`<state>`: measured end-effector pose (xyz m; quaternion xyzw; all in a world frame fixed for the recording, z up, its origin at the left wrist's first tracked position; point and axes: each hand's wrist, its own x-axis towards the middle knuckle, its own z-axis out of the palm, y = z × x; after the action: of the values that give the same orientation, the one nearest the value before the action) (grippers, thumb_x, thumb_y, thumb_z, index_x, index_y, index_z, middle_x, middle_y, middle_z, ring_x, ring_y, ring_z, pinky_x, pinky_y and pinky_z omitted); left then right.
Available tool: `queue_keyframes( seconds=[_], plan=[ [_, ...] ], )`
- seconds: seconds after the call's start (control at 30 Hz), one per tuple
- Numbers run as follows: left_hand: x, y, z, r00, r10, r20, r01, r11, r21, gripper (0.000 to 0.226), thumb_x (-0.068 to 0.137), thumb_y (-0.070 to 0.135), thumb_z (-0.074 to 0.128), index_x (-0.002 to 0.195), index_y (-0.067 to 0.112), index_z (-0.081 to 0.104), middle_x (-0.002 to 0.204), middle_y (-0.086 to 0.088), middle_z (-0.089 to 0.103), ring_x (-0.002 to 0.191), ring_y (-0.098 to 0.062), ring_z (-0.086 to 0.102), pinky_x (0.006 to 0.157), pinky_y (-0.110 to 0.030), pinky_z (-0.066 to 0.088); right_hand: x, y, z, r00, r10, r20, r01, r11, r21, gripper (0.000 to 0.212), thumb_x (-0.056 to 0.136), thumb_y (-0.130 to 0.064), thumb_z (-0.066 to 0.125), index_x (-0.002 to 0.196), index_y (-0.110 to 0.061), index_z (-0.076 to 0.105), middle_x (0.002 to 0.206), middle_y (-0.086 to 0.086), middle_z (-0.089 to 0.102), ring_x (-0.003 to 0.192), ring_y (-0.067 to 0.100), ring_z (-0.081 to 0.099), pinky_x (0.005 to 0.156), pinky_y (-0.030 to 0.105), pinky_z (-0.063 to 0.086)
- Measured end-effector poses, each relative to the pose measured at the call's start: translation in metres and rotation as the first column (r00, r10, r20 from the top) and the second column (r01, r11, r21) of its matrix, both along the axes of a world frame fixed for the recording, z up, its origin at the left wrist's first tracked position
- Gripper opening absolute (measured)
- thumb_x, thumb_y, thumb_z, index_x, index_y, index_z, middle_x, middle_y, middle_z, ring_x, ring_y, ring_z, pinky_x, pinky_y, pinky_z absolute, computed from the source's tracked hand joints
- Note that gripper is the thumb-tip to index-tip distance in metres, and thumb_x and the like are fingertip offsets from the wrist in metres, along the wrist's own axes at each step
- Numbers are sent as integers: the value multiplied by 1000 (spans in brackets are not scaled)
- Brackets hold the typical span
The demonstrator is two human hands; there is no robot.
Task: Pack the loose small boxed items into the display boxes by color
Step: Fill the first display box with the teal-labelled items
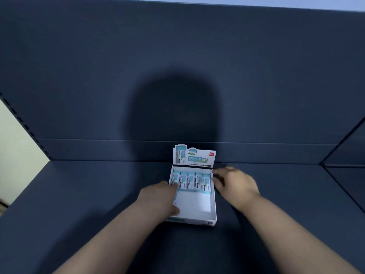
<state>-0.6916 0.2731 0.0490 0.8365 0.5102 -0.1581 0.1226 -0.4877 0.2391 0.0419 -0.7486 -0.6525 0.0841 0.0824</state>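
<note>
Display box [197,221]: five teal boxes [190,180] inside.
Left hand [158,196]: grips left wall.
Right hand [235,182]: curled beside right wall; hold unclear.

A display box [213,214] sits on the shelf [79,194], just before the shelf's back panel [177,56]. Its header card [199,158] stands upright at the far edge. Five small boxed items [191,180] lie side by side in the far half of the box. The left hand [158,196] lies over the left wall, and the right hand [235,182] is just beside the right wall's far end.
</note>
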Motion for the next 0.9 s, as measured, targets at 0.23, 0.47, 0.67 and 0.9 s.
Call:
queue_keyframes(
  seconds=[0.23,0.47,0.67,0.9],
  plan=[
    [5,-6,1,1000,-9,12,8,1000,3,62,89,43,55,142,22,33,124,-4,48,111,-22,53,83,-31,46,-22,-2,-2,975,134,175,-139,990,14,31,97,-38,37,111,-32,63,113,-6,52,112,18,46,70,24,39],
    [5,-5,-1,1000,-18,-10,18,1000,-13,62,93,40,50,147,23,26,131,-5,44,116,-24,50,87,-33,46,-33,1,-5,947,175,268,-156,984,-91,28,100,-31,37,111,-28,62,114,-1,50,110,23,45,67,28,34],
    [8,-1,-2,999,-8,-35,8,1000,-17,66,94,39,49,151,25,18,135,-6,40,119,-25,49,88,-34,45,-37,5,-8,931,179,318,-153,983,-103,22,96,-20,45,110,-25,61,112,0,50,109,24,45,64,29,33],
    [9,1,-2,1000,7,-12,-7,1000,-29,64,94,39,50,149,24,22,136,-6,41,120,-25,48,89,-34,44,-36,5,-13,929,175,327,-165,985,-59,22,95,-21,46,110,-26,61,113,-1,50,109,24,45,65,29,32]
  ],
)
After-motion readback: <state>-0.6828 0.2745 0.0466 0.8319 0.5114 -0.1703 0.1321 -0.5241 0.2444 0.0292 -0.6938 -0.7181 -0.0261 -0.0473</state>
